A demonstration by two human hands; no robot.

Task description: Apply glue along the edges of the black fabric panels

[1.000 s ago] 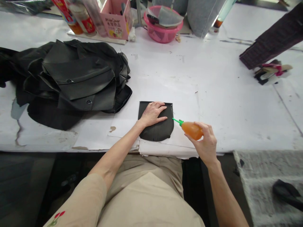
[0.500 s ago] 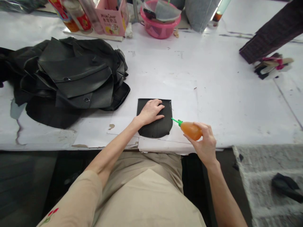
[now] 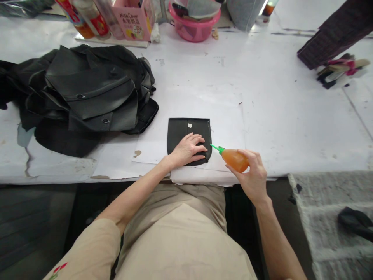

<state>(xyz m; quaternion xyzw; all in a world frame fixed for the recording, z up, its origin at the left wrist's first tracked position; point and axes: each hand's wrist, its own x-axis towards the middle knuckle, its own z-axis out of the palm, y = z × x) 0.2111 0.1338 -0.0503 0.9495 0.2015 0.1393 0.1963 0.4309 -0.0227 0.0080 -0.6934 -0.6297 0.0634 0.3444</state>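
Black, round-bottomed leathery panel [image 3: 177,132] lies under the spread left hand [image 3: 189,150]. The right hand [image 3: 253,174] grips an orange plastic bottle [image 3: 233,159], green nozzle [image 3: 216,147] at the panel's right edge.

Black panel [image 3: 177,134] partly hidden by left hand [image 3: 189,149], pink box [image 3: 131,21] cropped above

Beige top [image 3: 183,241], short sleeve [image 3: 90,243] (red flowers [image 3: 62,266])

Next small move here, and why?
Probably run the nozzle along the right edge of the black piece: the right hand holds the bottle with the nozzle at that edge, and the left hand rests on the piece.
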